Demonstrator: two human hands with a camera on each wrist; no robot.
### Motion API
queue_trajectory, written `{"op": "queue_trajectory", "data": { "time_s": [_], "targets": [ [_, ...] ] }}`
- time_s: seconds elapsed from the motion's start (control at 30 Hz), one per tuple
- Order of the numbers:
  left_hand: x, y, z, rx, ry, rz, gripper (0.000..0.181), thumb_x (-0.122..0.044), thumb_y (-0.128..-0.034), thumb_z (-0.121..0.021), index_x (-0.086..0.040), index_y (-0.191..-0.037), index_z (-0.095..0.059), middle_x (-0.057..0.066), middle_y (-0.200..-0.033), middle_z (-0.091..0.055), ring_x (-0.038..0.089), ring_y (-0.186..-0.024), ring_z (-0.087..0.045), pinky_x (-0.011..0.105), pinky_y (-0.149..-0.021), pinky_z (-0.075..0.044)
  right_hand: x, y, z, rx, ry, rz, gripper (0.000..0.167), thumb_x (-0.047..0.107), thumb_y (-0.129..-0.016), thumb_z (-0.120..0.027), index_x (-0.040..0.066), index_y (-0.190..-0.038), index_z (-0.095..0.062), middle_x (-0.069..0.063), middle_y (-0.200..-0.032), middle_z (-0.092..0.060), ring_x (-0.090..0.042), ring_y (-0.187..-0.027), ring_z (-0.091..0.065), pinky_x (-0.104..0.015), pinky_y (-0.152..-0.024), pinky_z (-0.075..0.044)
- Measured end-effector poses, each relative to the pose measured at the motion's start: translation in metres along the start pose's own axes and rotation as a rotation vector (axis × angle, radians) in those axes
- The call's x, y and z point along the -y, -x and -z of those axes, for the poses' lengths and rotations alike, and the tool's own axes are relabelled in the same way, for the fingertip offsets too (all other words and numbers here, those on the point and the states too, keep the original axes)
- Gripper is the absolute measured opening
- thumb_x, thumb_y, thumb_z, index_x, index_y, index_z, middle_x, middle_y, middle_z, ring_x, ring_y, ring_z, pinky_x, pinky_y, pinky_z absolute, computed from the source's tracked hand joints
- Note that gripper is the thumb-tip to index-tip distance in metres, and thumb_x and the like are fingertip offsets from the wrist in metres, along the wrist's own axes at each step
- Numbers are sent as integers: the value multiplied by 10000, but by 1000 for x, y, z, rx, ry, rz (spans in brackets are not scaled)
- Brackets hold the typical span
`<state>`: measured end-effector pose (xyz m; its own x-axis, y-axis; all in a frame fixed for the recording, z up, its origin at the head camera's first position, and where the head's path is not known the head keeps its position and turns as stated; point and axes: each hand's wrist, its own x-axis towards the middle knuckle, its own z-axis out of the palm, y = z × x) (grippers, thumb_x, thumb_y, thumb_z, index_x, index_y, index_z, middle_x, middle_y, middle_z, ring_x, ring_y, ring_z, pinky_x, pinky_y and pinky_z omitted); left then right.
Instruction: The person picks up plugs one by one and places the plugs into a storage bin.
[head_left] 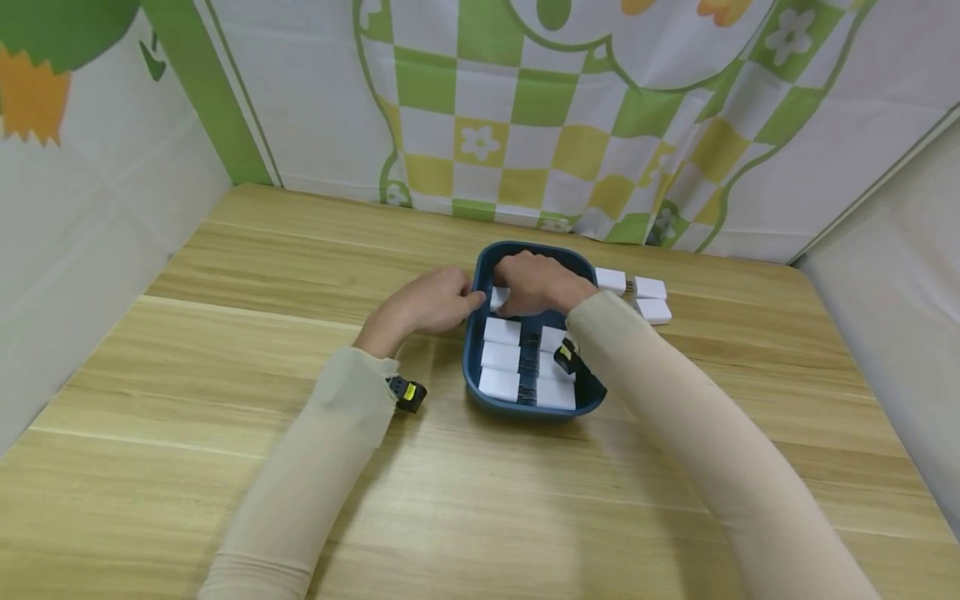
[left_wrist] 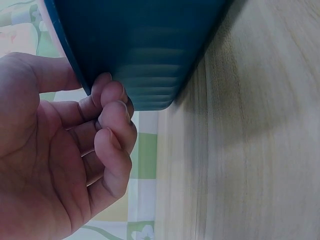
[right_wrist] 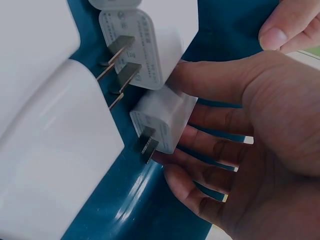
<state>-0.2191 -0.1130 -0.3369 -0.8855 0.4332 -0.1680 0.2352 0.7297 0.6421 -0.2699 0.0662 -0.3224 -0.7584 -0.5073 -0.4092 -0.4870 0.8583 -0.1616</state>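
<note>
With the thumb and curled fingers of my right hand point(head_left: 536, 283), I grip one small white block-shaped plug charger point(right_wrist: 162, 117), down inside a dark blue, rounded rectangular tub point(head_left: 536, 413). Its two flat metal prongs point(right_wrist: 147, 144) point away from my palm. With my left hand point(head_left: 435, 300), I pinch the tub's side wall at the rim, thumb against bent fingers, just left of the held charger.

On the near side of my right grip, six more white chargers lie in the tub, in two columns of three: the left column point(head_left: 500, 357) directly toward me from the held one, the right column point(head_left: 556, 393) partly under my right wrist, prongs showing in the gap between. To the right of my right hand, outside the tub, three white chargers point(head_left: 653, 311) rest on the one pale wood-grain table point(head_left: 225, 383): two side by side, one just left of them. I count ten altogether. My two cream sleeves each carry one small black-and-yellow camera point(head_left: 408, 393) at the wrist.
</note>
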Motion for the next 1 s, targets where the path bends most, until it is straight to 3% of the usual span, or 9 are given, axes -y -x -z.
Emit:
{"op": "queue_trajectory", "data": {
  "time_s": [0.23,0.5,1.0],
  "targets": [
    [1,-1,-1,-11,-6,-9,420,-266,-1069,-496,-97,-690,-558,7,-609,-512,139,-511,-430,296,-514,-353,0,3,1,7,-34,2,460,330,-961,-707,99,-1352,-635,-94,-1338,-635,-274,-1208,-599,-455,-1001,-478],
    [0,-1,-1,-14,-22,1,418,-272,-1073,-490,-91,-704,-564,13,-621,-514,149,-528,-440,302,-524,-360,-2,3,0,20,-74,46,427,310,-1038,-584,56,-1381,-602,-144,-1376,-605,-299,-1229,-593,-463,-1007,-481],
    [-1,0,0,-8,-21,-10,403,-271,-1077,-475,-84,-738,-583,25,-646,-538,154,-541,-454,307,-532,-369,2,7,-2,15,-87,70,367,283,-1041,-581,65,-1331,-640,-119,-1312,-642,-262,-1167,-619,-450,-984,-491]
  ]
}}
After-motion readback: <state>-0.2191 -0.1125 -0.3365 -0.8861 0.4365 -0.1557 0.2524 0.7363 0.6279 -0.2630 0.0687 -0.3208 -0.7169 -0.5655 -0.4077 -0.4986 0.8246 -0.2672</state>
